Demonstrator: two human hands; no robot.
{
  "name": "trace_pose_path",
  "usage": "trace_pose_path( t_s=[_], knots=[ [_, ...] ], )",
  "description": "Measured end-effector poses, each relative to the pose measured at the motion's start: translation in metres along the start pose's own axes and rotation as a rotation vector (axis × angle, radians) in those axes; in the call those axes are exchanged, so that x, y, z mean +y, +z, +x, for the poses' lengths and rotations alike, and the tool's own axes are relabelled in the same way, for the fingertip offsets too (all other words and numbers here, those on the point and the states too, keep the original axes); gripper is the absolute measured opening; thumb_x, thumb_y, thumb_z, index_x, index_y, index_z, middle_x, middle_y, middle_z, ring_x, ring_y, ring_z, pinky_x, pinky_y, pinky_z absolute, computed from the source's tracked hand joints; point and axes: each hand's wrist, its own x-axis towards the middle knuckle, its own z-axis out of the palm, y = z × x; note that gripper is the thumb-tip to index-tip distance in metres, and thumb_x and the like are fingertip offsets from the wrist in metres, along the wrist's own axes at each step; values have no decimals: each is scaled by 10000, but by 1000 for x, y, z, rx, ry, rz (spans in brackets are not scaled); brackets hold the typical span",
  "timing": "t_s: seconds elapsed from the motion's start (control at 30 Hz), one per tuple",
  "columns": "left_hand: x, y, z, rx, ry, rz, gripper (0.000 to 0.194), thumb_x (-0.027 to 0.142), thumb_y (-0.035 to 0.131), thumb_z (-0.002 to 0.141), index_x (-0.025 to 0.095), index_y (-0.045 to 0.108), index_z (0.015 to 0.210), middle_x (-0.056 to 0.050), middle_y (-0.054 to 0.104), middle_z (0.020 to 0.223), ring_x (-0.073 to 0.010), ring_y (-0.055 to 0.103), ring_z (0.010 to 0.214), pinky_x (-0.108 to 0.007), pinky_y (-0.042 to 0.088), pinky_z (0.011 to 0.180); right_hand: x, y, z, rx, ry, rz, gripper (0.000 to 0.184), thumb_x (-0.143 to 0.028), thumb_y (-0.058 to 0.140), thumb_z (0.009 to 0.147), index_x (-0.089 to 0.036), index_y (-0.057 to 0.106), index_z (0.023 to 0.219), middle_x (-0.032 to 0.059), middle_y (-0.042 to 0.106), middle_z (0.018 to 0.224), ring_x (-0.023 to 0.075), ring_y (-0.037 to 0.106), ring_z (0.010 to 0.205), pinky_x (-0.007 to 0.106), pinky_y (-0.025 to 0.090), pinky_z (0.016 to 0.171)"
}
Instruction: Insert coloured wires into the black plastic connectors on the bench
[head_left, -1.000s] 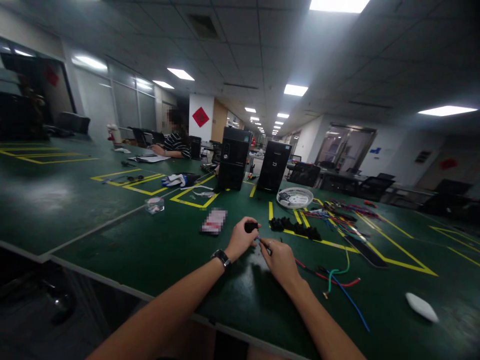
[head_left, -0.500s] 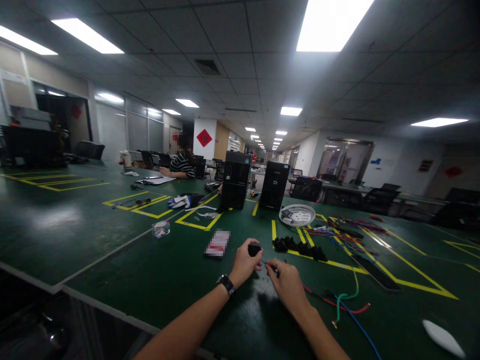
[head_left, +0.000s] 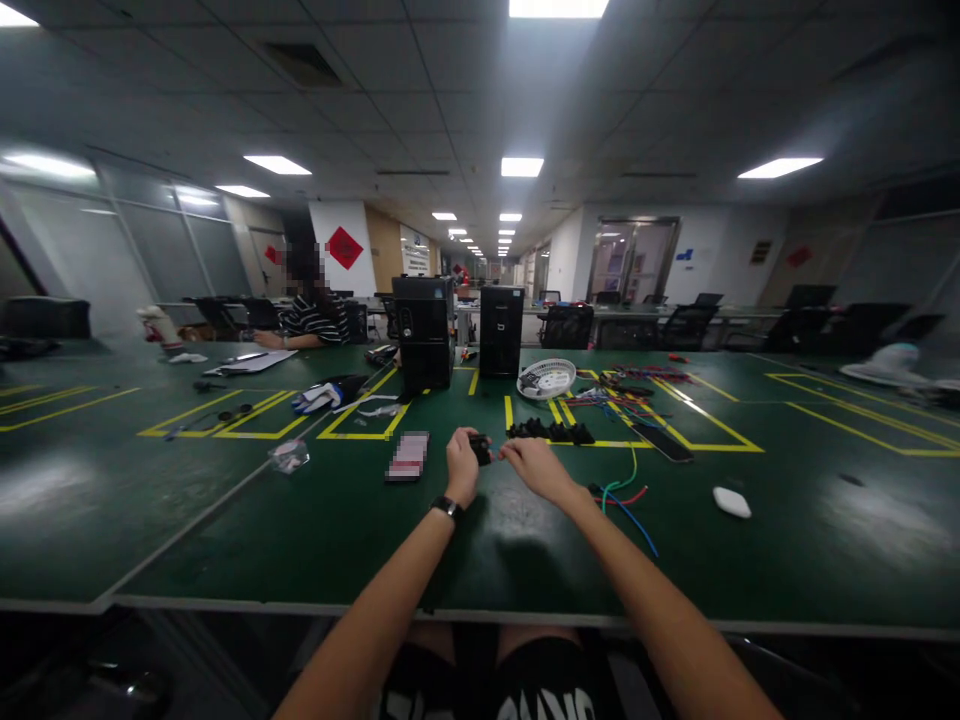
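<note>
Landmark: table [head_left: 300, 540]. On it: two computer towers [head_left: 424, 335], white basket [head_left: 547, 379]. Above its near half: left hand [head_left: 463, 467] clamped on small black part [head_left: 480, 449]; right hand [head_left: 536, 467] just beside, fingertips pinched together, grip contents unclear. Loose wires [head_left: 630, 525] right of hands, on table.

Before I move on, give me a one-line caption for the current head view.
Bare hands, left holding a small black part, right close beside it, above a green table.
</note>
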Motion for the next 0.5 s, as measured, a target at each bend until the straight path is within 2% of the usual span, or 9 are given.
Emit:
trace_pose_path(
  t_s=[0.03, 0.1, 0.2, 0.27, 0.33, 0.4, 0.5],
  knots=[
    [2, 4, 8, 93, -63, -44, 342, 457, 310, 906, 175, 502, 901, -22, 598, 676, -115, 548, 494, -248, 466, 528, -4, 4, -6, 46, 52, -28, 300, -230, 404, 955, -181, 696, 903, 59, 729, 863, 161, 667, 812, 213, 400, 699],
    [8, 5, 28, 161, -110, -43, 343, 434, 289, 909, 174, 510, 941, -22, 592, 671, -112, 545, 501, -257, 472, 548, -12, 19, -23, 98, 150, -80, 311, -243, 362, 975, -177, 666, 973, 78, 725, 863, 170, 673, 797, 220, 400, 681],
    [14, -6, 55, 170, -134, 7, 332, 428, 328, 901, 168, 532, 932, -23, 590, 636, -117, 552, 506, -268, 477, 577, -17, 43, -51, 14, 193, -118, 345, -278, 316, 992, -184, 648, 990, 78, 712, 804, 185, 671, 748, 239, 406, 647],
    [11, -11, 66, 129, -134, 79, 348, 419, 344, 897, 149, 561, 865, -38, 592, 585, -139, 566, 514, -273, 471, 578, -16, 51, -60, -56, 178, -136, 351, -290, 323, 990, -180, 655, 964, 86, 698, 835, 194, 661, 779, 254, 418, 673],
    [2, -9, 70, 71, -129, 170, 351, 398, 380, 886, 138, 587, 773, -57, 592, 537, -168, 584, 538, -273, 460, 580, -11, 50, -61, -65, 142, -170, 330, -312, 361, 978, -181, 664, 968, 103, 673, 944, 209, 635, 884, 279, 427, 752],
    [-10, -2, 70, 25, -128, 262, 340, 370, 421, 872, 144, 596, 687, -69, 589, 504, -189, 595, 561, -275, 450, 593, -4, 42, -57, -13, 110, -213, 287, -306, 402, 963, -202, 662, 1025, 109, 628, 1066, 223, 578, 1006, 307, 414, 839],
    [-25, 6, 72, 0, -121, 376, 338, 323, 455, 857, 174, 573, 578, -75, 579, 486, -211, 612, 607, -287, 442, 650, 17, 27, -47, 42, 160, -284, 275, -240, 448, 932, -226, 616, 1149, 112, 582, 1145, 233, 515, 1080, 328, 403, 878]
  ],
)
